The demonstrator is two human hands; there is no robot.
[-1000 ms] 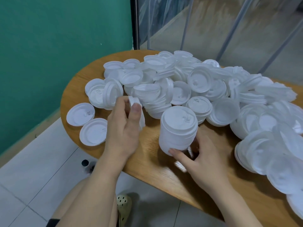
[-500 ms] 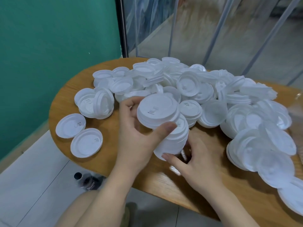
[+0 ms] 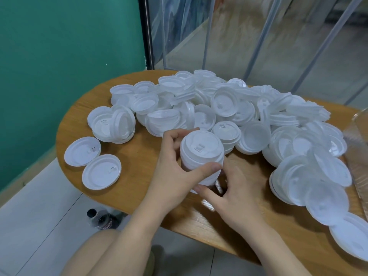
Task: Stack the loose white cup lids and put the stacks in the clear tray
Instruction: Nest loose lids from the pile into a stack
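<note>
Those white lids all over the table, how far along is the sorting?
Early days. Done: nothing shows in the bit of clear tray in view at the right edge. In hand: one stack of lids, the left hand gripping its top and the right hand curled round its base. Left: the big heap of lids and two single lids lying flat near the table's left end.

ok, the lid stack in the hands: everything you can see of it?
The lid stack is a short column of nested white cup lids, thin plastic by the look, top lid showing a small raised tab. It stands roughly upright at the wooden table's near edge, in front of the loose pile. The left hand grips it, thumb across the front, fingers behind the rim. The right hand holds its base from below right. Lid count unclear.
</note>
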